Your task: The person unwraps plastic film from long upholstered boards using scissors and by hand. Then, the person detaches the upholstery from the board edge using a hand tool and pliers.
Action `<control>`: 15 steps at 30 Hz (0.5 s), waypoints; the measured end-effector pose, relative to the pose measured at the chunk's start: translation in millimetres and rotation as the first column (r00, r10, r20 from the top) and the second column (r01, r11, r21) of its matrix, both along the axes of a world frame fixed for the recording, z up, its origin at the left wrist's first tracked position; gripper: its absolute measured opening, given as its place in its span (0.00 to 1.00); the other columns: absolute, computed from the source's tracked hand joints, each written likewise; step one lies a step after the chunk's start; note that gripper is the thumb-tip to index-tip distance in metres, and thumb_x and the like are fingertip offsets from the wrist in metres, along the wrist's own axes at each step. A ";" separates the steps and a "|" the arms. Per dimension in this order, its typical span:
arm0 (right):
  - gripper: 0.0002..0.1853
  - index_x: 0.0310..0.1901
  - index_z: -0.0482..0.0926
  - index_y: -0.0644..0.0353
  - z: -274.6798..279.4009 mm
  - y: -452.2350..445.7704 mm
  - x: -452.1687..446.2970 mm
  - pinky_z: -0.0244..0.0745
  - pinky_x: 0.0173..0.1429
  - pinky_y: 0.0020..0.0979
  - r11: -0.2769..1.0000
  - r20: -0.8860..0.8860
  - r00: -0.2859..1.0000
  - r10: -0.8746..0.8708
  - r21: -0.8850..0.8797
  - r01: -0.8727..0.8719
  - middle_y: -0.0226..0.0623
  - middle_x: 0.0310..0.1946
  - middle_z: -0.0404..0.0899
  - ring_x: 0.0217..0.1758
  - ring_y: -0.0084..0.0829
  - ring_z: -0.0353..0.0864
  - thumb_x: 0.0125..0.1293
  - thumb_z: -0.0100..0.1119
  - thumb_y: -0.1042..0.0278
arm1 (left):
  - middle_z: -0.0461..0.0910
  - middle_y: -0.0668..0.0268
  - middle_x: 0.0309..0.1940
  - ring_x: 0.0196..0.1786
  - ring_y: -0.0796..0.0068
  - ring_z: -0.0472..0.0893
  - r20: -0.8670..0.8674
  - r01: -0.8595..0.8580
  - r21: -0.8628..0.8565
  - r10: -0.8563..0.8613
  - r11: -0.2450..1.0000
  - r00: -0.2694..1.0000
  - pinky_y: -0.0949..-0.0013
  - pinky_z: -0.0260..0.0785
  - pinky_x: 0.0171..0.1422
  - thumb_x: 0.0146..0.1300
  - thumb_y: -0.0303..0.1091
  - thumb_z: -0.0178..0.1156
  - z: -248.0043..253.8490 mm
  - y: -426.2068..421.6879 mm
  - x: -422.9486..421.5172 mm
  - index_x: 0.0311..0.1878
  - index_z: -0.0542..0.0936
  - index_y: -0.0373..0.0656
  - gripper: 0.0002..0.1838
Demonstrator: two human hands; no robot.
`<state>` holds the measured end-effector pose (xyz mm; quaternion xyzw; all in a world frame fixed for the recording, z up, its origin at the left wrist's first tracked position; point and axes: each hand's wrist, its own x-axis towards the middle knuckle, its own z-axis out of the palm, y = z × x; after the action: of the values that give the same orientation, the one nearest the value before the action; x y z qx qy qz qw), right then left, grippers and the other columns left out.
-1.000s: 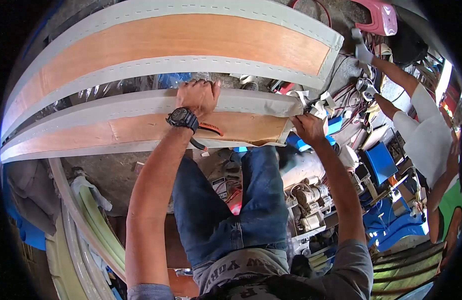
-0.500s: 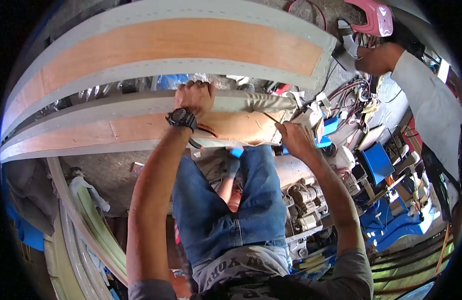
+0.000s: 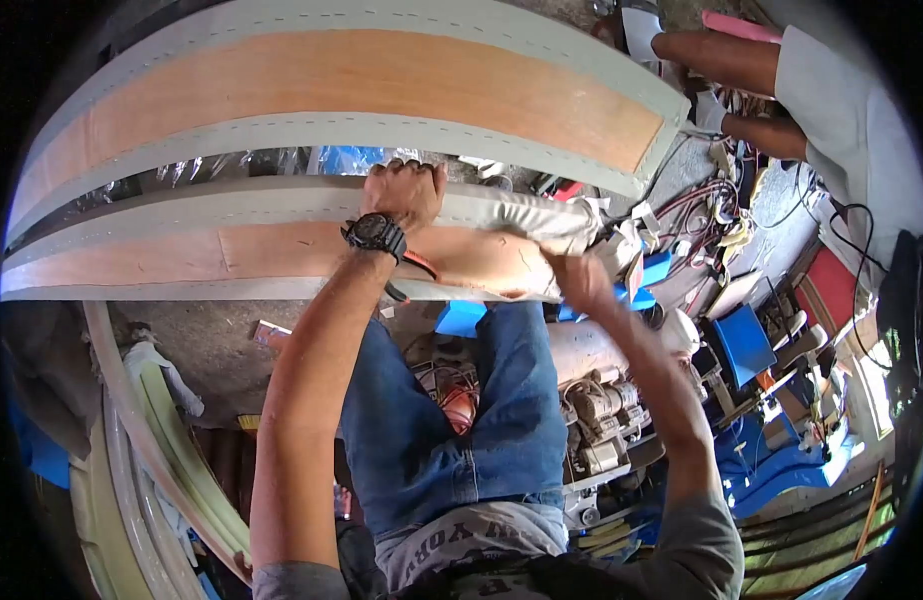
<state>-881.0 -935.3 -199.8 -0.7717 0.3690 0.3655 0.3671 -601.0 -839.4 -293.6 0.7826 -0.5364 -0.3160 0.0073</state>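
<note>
A long curved wooden panel [image 3: 282,255], with grey covering stapled along its borders, lies across my lap. My left hand [image 3: 406,195] is closed over its far edge, knuckles up, with a black watch on the wrist. Just below that wrist, a tool with curved black-and-orange handles [image 3: 420,264] rests on the wood; its head is hidden. My right hand [image 3: 585,284], smeared by motion, is closed at the panel's right end. A thin pointed tool is in it, barely visible now. Beside this hand the grey covering [image 3: 552,218] is loose and wrinkled.
A second curved panel [image 3: 352,85] with stapled grey borders lies beyond. At the upper right stands another person [image 3: 842,130]. Hoses [image 3: 707,205] and scraps litter the floor. Right of my legs is a machine with motors [image 3: 602,410]; long curved strips [image 3: 172,430] stand at left.
My right hand has dipped slightly and blurred. My left hand and the view have shifted a little. The other person's legs have changed position at the upper right.
</note>
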 end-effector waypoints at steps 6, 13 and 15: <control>0.16 0.45 0.79 0.59 38.9 -23.6 15.6 0.77 0.41 0.52 0.986 0.042 0.985 -0.169 0.020 0.168 0.52 0.35 0.84 0.38 0.57 0.84 0.73 0.55 0.53 | 0.86 0.58 0.28 0.35 0.60 0.86 0.039 0.026 -0.091 -0.023 0.996 0.999 0.53 0.76 0.43 0.74 0.48 0.47 -1.4 -0.1 5.5 0.23 0.85 0.46 0.27; 0.18 0.39 0.80 0.59 -9.0 -41.9 -33.0 0.76 0.41 0.52 0.995 0.029 0.995 -0.096 -0.029 0.097 0.52 0.32 0.83 0.38 0.56 0.83 0.72 0.57 0.49 | 0.86 0.58 0.30 0.37 0.57 0.85 -0.034 0.029 -0.024 -0.030 0.999 0.999 0.54 0.77 0.44 0.73 0.45 0.48 10.7 -3.7 5.5 0.27 0.84 0.43 0.24; 0.18 0.38 0.79 0.60 -6.4 -42.8 -18.2 0.76 0.39 0.51 0.990 0.119 0.984 -0.130 -0.040 0.135 0.52 0.30 0.82 0.37 0.56 0.83 0.71 0.59 0.50 | 0.86 0.57 0.30 0.38 0.57 0.85 -0.077 0.031 0.028 -0.029 0.999 0.997 0.53 0.77 0.44 0.74 0.45 0.48 12.1 -2.8 5.9 0.27 0.84 0.43 0.24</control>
<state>-899.3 -978.2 -206.2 -0.7739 0.4061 0.2857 0.3931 -595.2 -842.1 -281.4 0.7617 -0.5427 -0.3537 0.0116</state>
